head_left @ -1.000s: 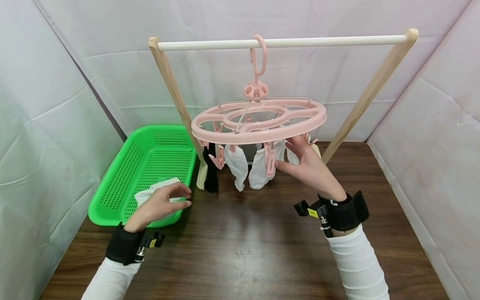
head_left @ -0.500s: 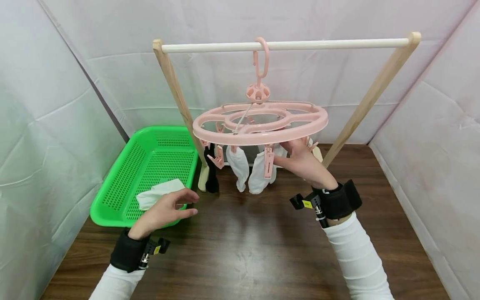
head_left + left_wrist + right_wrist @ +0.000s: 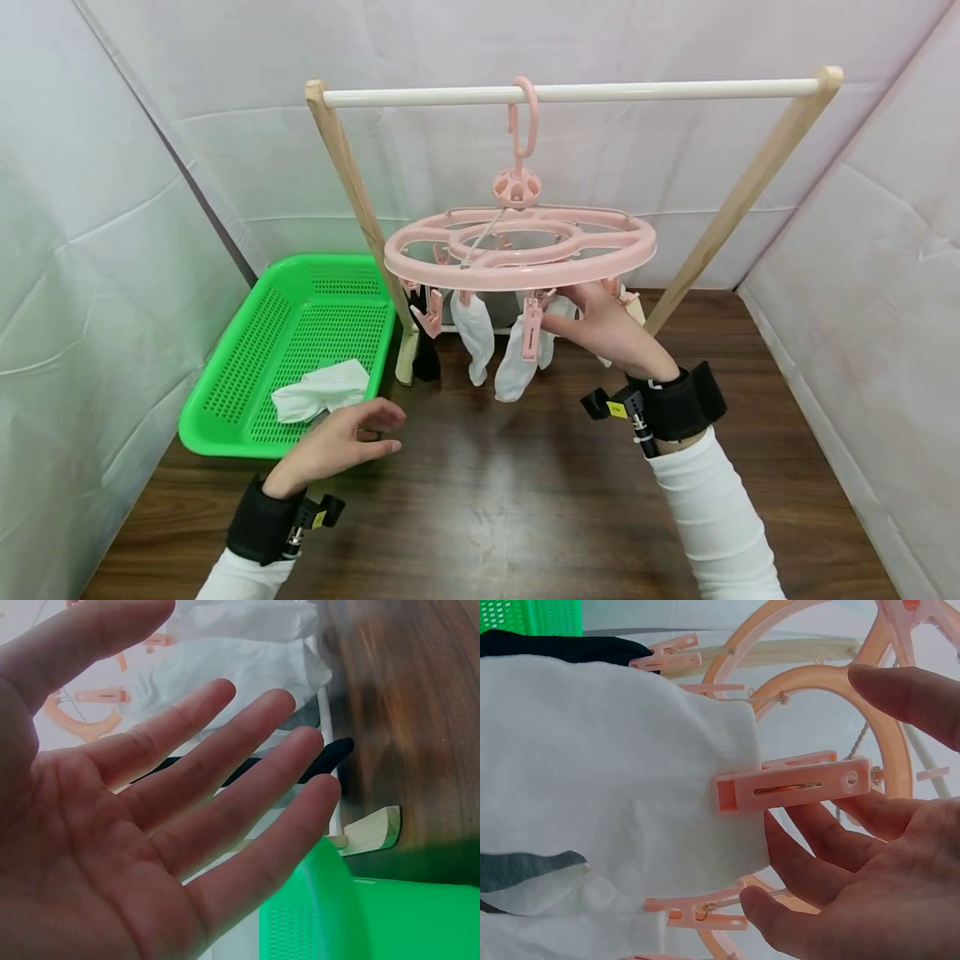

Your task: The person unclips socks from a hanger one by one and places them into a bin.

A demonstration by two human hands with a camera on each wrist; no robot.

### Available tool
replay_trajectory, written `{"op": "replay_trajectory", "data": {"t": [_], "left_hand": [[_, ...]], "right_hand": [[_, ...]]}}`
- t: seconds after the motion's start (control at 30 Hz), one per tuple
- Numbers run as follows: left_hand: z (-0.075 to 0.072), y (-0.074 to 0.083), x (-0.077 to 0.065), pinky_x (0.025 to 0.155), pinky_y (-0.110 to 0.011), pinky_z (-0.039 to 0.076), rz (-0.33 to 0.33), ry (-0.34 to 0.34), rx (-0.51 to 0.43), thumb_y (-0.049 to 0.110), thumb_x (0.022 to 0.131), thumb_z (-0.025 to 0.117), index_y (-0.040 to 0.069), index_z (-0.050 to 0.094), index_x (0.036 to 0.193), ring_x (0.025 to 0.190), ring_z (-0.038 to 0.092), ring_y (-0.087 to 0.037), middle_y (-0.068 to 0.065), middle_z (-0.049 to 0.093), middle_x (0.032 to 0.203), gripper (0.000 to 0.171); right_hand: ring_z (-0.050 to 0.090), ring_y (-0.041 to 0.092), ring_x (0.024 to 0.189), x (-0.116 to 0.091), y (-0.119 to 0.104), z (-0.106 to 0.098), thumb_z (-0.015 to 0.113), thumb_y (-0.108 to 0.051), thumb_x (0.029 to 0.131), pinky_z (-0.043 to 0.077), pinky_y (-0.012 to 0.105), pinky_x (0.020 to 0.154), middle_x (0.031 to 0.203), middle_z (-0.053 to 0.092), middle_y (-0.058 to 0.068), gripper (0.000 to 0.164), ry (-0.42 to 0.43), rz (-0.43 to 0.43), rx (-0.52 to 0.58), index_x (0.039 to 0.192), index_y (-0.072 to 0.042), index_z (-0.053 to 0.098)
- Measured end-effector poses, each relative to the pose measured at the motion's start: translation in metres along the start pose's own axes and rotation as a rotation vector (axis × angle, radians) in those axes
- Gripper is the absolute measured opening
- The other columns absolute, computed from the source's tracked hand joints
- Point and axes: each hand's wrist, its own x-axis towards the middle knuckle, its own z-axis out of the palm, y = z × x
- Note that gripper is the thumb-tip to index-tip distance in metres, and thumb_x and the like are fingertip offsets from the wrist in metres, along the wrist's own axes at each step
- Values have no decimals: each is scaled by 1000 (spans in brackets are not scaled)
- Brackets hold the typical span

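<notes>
My right hand [image 3: 607, 329] is under the right side of the pink round clip hanger [image 3: 517, 277]. In the right wrist view, a pink clothespin [image 3: 799, 784] clamps the cuff of a white sock [image 3: 637, 765]. My right fingers are loosely bent behind that clothespin; the thumb stands apart from it, and whether the fingertips touch it is hard to tell. My left hand [image 3: 341, 442] hovers with spread fingers by the front right corner of the green basket [image 3: 206, 396], holding nothing. A white sock [image 3: 322, 390] lies in that basket.
More white socks [image 3: 472, 337] and a black sock [image 3: 427, 358] hang from the hanger's clips. The hanger hooks onto a white rod [image 3: 660, 89] between wooden posts [image 3: 738, 200]. All stands on a dark wooden table [image 3: 480, 500], with white cloth walls around.
My left hand has shifted right and slightly down, away from the white sock in the basket. My right hand has moved slightly left under the hanger, and the front hanging socks have swung a little.
</notes>
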Motion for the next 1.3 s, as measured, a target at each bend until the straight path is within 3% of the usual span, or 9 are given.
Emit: {"op": "replay_trajectory", "data": {"t": [0.33, 0.6, 0.83, 1.07, 1.17, 1.3], "left_hand": [[9, -2, 7, 83, -36, 51, 17, -50, -85, 15, 95, 63, -2, 58, 117, 99, 63, -28, -11, 64, 109, 28], [17, -1, 12, 80, -32, 51, 4, -66, -69, 15, 97, 60, 1, 60, 116, 98, 63, -25, -9, 65, 107, 24], [25, -3, 18, 78, -30, 50, 12, -99, -53, 17, 97, 60, 3, 61, 116, 98, 63, -22, -7, 66, 106, 24], [35, -3, 29, 86, -41, 49, 71, -116, -89, 16, 98, 59, 1, 59, 119, 104, 62, -30, -11, 64, 113, 26], [40, -3, 35, 91, -49, 46, 96, -120, -120, 15, 97, 60, -2, 57, 122, 111, 58, -37, -17, 61, 119, 30], [46, -2, 45, 93, -52, 44, 105, -112, -129, 16, 96, 63, -3, 54, 128, 120, 52, -38, -21, 56, 128, 39]], "right_hand": [[50, 21, 118, -10, -6, -1, 56, -3, 98, 40, 38, 97, 127, 52, 10, 38, 62, -39, -17, 135, -2, 50], [55, 23, 115, -15, -7, -1, 59, -1, 95, 45, 33, 92, 121, 57, 13, 36, 76, 10, -8, 130, 3, 52], [58, 23, 108, -13, -9, 2, 63, 0, 93, 50, 30, 84, 114, 59, 14, 32, 85, 0, 29, 124, 4, 55], [59, 22, 98, -14, -7, 6, 64, -5, 93, 50, 30, 79, 109, 61, 13, 35, 98, 73, 102, 125, 3, 54], [60, 24, 98, -14, -4, 10, 63, -2, 93, 52, 34, 80, 110, 61, 15, 38, 99, 53, 195, 128, 3, 50], [61, 24, 97, -12, -2, 17, 63, -1, 93, 53, 36, 81, 110, 61, 15, 38, 105, 14, 282, 128, 3, 50]]}}
